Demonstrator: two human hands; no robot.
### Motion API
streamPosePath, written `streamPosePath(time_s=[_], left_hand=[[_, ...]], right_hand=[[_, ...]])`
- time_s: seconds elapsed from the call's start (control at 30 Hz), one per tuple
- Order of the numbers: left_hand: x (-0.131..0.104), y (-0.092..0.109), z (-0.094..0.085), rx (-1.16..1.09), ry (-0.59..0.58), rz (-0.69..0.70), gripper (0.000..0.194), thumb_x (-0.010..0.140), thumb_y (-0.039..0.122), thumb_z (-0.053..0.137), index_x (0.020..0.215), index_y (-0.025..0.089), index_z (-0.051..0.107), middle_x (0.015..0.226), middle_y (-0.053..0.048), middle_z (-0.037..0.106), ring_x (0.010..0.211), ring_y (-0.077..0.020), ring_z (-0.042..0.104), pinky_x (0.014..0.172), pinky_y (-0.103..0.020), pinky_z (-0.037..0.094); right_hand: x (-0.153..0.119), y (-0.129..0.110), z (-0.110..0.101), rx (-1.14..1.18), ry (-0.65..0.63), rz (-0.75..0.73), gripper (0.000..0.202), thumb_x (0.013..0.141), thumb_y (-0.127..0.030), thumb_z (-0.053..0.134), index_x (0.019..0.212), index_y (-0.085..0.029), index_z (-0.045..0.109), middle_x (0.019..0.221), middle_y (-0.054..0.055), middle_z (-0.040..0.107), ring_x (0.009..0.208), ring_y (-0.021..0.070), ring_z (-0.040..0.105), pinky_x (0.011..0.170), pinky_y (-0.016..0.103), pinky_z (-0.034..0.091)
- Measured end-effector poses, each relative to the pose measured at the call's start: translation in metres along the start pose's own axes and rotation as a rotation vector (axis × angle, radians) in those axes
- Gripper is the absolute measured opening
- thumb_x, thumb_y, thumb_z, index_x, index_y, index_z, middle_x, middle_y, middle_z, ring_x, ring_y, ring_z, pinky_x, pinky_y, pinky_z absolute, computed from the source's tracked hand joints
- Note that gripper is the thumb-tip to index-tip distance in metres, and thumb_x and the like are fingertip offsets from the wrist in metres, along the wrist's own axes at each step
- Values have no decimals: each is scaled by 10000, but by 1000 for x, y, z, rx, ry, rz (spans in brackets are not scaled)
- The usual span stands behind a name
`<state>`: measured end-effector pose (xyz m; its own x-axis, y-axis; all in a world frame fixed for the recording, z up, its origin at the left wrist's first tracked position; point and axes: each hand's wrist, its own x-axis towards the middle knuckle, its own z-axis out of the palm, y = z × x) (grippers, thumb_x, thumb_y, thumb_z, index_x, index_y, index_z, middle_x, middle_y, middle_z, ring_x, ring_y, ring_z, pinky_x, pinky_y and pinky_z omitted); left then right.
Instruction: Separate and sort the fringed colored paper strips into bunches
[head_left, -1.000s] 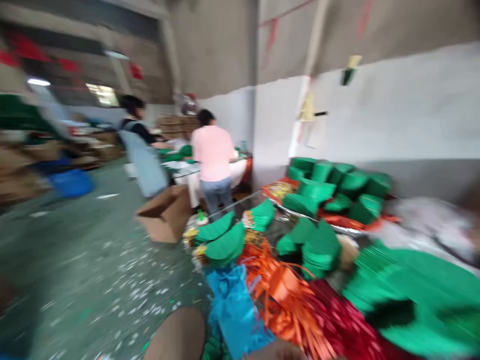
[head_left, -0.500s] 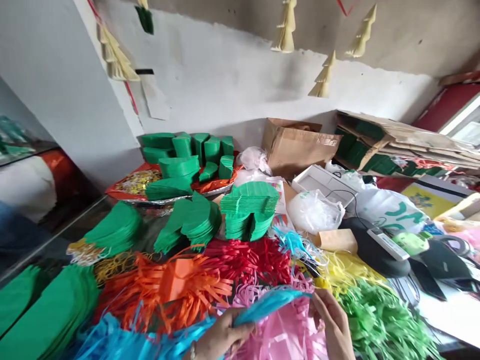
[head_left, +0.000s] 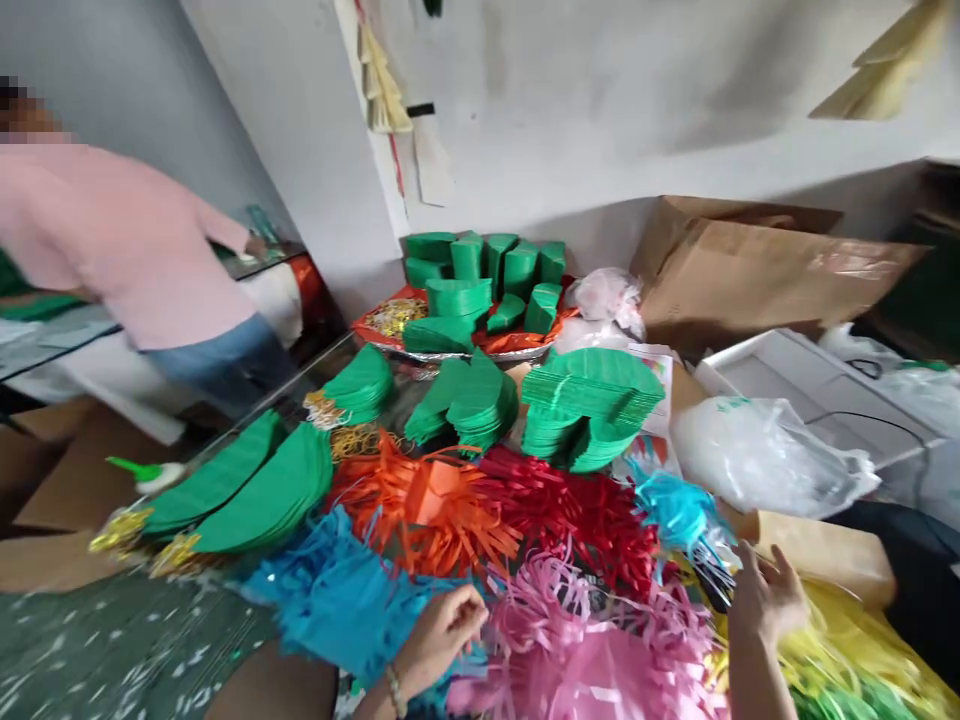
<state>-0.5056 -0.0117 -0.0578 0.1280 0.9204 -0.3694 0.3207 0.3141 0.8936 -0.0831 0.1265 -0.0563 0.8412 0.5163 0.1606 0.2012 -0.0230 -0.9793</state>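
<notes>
My left hand [head_left: 448,625], a beaded bracelet at its wrist, hangs over the pile of blue fringed paper [head_left: 352,610], fingers curled in and nothing visible in them. To the right, my right hand [head_left: 766,592] has its fingers apart beside a bunch of light-blue and white ribbon strips [head_left: 686,515]. I cannot see it gripping anything. Between my hands lies pink fringed paper [head_left: 600,665]. Beyond it are red fringed paper [head_left: 574,505] and orange fringed paper [head_left: 427,500]. Yellow fringed paper [head_left: 862,630] lies under and right of my right hand.
Stacks of green cut paper [head_left: 274,500] stand at left and behind, some on a foil-edged red tray [head_left: 517,345]. A glue bottle [head_left: 154,473] lies at far left. Plastic bags [head_left: 765,455], a white box [head_left: 817,390] and a cardboard box [head_left: 772,280] sit right. A person [head_left: 127,240] stands left.
The blue strip bundle has left both hands. My hands have moved apart, the right one towards the light-blue and white ribbons. The view has swung left, bringing a person into sight.
</notes>
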Motion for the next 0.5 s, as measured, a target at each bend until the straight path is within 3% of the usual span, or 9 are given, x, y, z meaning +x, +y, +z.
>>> streamPosePath(time_s=[0.1,0.17,0.27,0.3,0.4,0.5], left_hand=[[4,-16,-43,242,304,99,329,912,517,489,844,219,610,755,-28,701,730,-197,688,672,-264,508],[16,-24,-74,338,395,150,265,946,439,453,927,238,624,914,-45,724,892,-214,693,814,-301,516],[46,-33,-113,416,386,223,196,944,313,456,948,233,636,1035,-65,707,1048,-238,637,973,-373,461],[58,-36,-123,442,371,256,179,933,278,470,934,225,641,1049,-75,702,1083,-249,617,1005,-398,441],[86,-46,-146,487,319,344,176,922,238,476,907,200,647,1152,-109,674,1151,-276,581,1049,-458,414],[105,-60,-162,481,269,394,208,935,258,449,928,197,648,1303,-111,610,1164,-277,589,1035,-478,440]], right_hand=[[-57,1,19,-128,-140,-138,510,638,-495,758,1024,-173,667,676,50,674,461,176,539,453,298,431],[-121,-8,39,-247,-412,-365,339,780,-445,680,976,-168,685,782,84,708,562,190,613,542,296,490],[-229,-28,79,-265,-952,-679,239,937,-294,494,925,-151,685,836,99,723,659,194,667,611,285,530],[-261,-33,95,-269,-1046,-733,230,937,-243,482,926,-162,697,904,100,728,778,207,686,701,299,542],[-332,-39,139,-317,-1191,-815,227,881,-137,523,988,-204,712,1051,72,723,975,198,669,858,292,517],[-365,-33,168,-455,-1233,-821,313,857,-129,548,1129,-212,679,1182,79,689,1081,231,629,922,334,492]])
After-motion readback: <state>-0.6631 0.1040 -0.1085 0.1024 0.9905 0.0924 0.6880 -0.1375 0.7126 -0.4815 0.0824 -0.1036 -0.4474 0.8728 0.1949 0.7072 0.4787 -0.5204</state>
